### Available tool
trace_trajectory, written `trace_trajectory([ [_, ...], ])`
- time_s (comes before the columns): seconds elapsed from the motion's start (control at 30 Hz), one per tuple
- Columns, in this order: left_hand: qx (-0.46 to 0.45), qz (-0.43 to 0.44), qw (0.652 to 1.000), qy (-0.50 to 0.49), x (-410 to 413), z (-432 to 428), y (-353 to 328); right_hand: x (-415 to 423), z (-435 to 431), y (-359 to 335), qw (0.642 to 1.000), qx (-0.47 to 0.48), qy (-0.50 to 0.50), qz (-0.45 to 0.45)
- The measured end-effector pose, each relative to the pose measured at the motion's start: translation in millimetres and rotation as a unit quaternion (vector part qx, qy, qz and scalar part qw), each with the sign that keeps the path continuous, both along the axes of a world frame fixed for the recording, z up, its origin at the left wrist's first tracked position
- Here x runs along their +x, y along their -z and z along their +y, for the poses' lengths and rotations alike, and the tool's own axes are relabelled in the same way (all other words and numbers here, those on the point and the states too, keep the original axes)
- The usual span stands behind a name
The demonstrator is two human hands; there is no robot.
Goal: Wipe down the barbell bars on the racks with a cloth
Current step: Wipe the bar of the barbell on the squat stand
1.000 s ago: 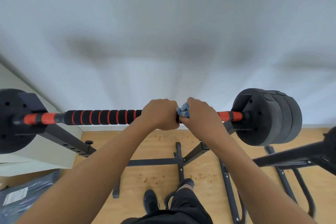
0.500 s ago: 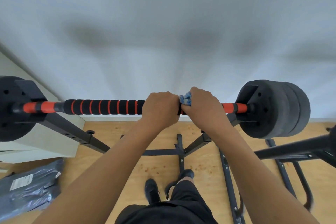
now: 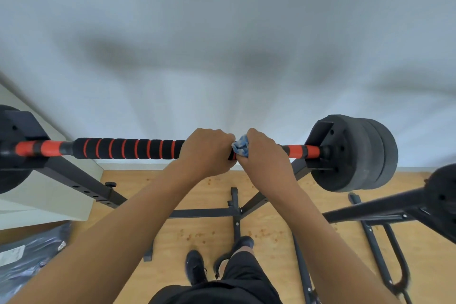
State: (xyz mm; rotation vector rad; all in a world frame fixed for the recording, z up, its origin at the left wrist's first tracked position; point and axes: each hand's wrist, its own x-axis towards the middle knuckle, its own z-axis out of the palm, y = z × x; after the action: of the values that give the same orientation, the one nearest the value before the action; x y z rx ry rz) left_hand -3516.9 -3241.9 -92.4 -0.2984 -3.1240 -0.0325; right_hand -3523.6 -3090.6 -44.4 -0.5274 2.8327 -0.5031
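Foam, black with orange rings, sleeves the bar [image 3: 128,148], which lies across the rack [image 3: 81,180] between weight plates [image 3: 357,153]. The left hand [image 3: 207,153] curls bare round the foam. Just beside it, the right hand [image 3: 262,155] wraps a soft blue cloth [image 3: 241,147] round the bar. Loaded, the bar looks heavy and stiff. The foam probably drags on the cloth, so a firm wraparound hold suits.

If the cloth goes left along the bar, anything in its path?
Yes: the left hand grips the bar directly beside the cloth, which the right hand holds on the bar. Past the left hand, nothing visible sits on the striped grip.
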Motion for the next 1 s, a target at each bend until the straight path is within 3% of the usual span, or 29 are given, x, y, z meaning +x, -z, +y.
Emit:
trace_trajectory([
  [0.13, 0.036, -0.090, 0.995, 0.002, -16.1, -3.2, -7.6, 3.4, 4.2, 4.6, 1.000, -0.011, 0.004, 0.020],
  [0.3, 0.098, -0.171, 0.980, -0.034, -21.9, -5.8, -9.8, 24.3, 32.4, 17.5, 0.994, -0.109, -0.012, -0.024],
  [0.37, 0.095, -0.154, 0.983, -0.036, -19.1, -5.2, -10.0, 29.5, 47.0, 22.3, 0.993, -0.105, -0.025, -0.037],
  [0.57, 0.057, -0.112, 0.992, -0.020, -6.2, -0.9, -12.2, 1.0, 58.2, 12.1, 0.989, -0.146, 0.008, 0.035],
  [1.0, -0.009, 0.040, 0.998, -0.057, 16.1, 14.1, 2.5, -29.2, 38.5, 10.9, 0.991, -0.134, 0.005, 0.018],
])
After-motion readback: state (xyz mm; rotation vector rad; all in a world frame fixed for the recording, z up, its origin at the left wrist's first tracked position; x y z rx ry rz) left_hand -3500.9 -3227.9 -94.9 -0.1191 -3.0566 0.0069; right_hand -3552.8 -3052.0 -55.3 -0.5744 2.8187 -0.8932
